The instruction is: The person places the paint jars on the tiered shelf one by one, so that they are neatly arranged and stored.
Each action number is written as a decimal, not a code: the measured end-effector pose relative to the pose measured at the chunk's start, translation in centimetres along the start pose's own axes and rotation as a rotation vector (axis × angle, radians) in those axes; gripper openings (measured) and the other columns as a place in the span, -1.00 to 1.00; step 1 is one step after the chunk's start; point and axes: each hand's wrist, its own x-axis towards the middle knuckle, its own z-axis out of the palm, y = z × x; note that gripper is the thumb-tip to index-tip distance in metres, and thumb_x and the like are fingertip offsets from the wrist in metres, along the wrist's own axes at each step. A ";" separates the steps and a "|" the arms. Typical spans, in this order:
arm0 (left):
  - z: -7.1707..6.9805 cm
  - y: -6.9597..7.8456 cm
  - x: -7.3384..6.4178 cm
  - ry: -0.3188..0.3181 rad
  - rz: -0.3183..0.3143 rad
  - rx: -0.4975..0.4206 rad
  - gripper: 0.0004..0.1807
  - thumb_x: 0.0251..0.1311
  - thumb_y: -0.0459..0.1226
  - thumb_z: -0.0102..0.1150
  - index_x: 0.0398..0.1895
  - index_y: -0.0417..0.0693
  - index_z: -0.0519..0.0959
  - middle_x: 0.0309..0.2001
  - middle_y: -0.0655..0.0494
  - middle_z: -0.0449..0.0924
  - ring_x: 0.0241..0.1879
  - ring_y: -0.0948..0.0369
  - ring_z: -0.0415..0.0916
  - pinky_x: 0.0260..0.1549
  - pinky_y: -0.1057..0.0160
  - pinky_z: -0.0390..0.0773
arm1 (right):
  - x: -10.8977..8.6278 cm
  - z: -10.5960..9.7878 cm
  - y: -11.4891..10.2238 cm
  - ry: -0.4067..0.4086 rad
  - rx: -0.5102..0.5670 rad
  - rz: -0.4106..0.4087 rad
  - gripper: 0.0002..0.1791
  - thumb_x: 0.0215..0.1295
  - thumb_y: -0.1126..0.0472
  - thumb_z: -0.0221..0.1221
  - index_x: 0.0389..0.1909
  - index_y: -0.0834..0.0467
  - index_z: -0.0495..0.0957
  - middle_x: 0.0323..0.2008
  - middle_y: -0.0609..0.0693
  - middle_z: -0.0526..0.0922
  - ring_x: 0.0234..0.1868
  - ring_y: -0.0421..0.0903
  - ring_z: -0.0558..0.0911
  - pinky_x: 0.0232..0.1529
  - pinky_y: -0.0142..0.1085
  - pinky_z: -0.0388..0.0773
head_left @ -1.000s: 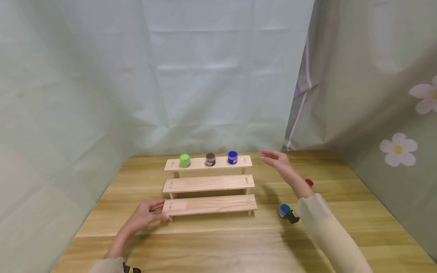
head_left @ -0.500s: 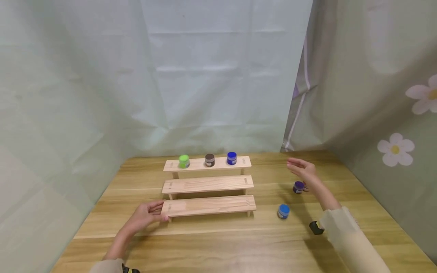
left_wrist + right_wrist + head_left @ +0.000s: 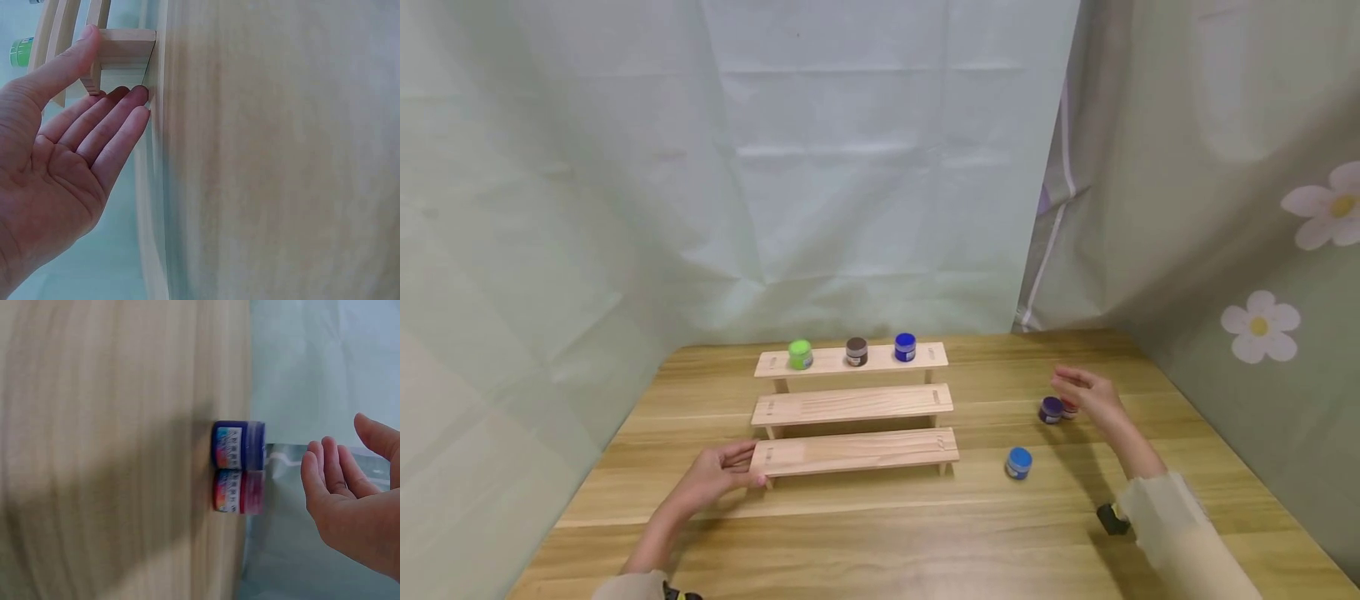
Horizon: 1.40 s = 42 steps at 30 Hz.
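Observation:
A light wooden three-step display rack [image 3: 853, 450] stands on the table. My left hand [image 3: 713, 473] holds the left end of its lowest step; in the left wrist view the thumb [image 3: 78, 53] lies on one side of the board and the fingertips on the other. My right hand [image 3: 1093, 397] hovers with nothing in it, above and beside a dark purple paint jar [image 3: 1051, 409] and a red paint jar [image 3: 1070, 411]. In the right wrist view these two jars stand side by side, apart from the loosely bent fingers [image 3: 334, 465].
On the top step sit a green jar [image 3: 801, 355], a dark brown jar [image 3: 857, 352] and a deep blue jar [image 3: 905, 347]. A lighter blue jar [image 3: 1018, 462] stands on the wooden table [image 3: 880, 542], right of the rack. Pale curtains [image 3: 880, 167] enclose the back and sides.
My right hand has moved from beside the top step rightward and down to the purple and red jars, uncovering the purple one. The left hand stays on the rack.

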 end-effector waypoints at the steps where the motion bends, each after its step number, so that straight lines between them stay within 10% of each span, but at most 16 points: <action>1: 0.0 0.0 0.0 -0.004 0.006 0.004 -0.19 0.12 -0.30 0.37 0.31 -0.61 0.22 0.28 -0.49 0.32 0.24 -0.26 0.44 0.05 0.22 0.65 | 0.0 0.0 0.2 -0.001 0.008 0.007 -0.34 0.44 0.11 0.09 0.38 0.44 0.20 0.27 0.24 0.51 -0.24 -0.61 0.52 0.11 -0.43 0.60; 18: 0.0 -0.3 0.3 0.008 0.007 -0.004 -0.18 0.08 -0.28 0.41 0.30 -0.58 0.25 0.27 -0.46 0.36 0.23 -0.23 0.45 0.05 0.23 0.65 | 0.0 -1.7 3.8 0.041 0.116 0.046 -0.32 0.43 0.17 0.11 0.40 0.45 0.13 0.02 -0.15 0.69 -0.28 -0.64 0.55 0.02 -0.58 0.58; 26: 0.0 -0.3 0.2 0.007 0.014 -0.004 -0.19 0.08 -0.28 0.41 0.29 -0.59 0.27 0.27 -0.47 0.35 0.23 -0.25 0.44 0.06 0.22 0.65 | 0.1 -1.9 4.7 0.073 0.215 0.078 -0.27 0.40 0.19 0.15 0.41 0.48 0.08 -0.44 -0.57 0.57 -0.32 -0.58 0.60 -0.08 -0.62 0.59; 31: 0.0 -0.3 0.1 0.005 0.014 -0.003 -0.19 0.08 -0.27 0.41 0.29 -0.60 0.27 0.26 -0.48 0.36 0.23 -0.25 0.45 0.05 0.22 0.65 | 0.2 -2.0 5.2 0.041 0.146 0.108 -0.25 0.41 0.15 0.14 0.44 0.44 0.06 0.02 -0.08 0.67 -0.30 -0.66 0.50 -0.09 -0.66 0.56; 34: 0.0 -0.4 0.1 0.006 0.009 -0.004 -0.18 0.08 -0.27 0.42 0.29 -0.60 0.27 0.26 -0.48 0.36 0.23 -0.25 0.45 0.05 0.22 0.65 | 0.2 -2.1 5.4 -0.022 0.104 0.140 -0.23 0.44 0.09 0.10 0.47 0.39 0.01 0.42 0.30 0.25 -0.27 -0.71 0.43 -0.06 -0.67 0.55; 42: 0.0 -0.3 0.2 0.009 0.009 0.007 -0.19 0.08 -0.29 0.41 0.29 -0.60 0.26 0.28 -0.47 0.34 0.22 -0.24 0.46 0.05 0.24 0.65 | 0.5 -1.9 6.2 -0.087 0.133 0.131 -0.22 0.47 0.12 0.06 0.49 0.38 -0.07 0.50 0.38 -0.03 -0.24 -0.72 0.41 -0.02 -0.70 0.52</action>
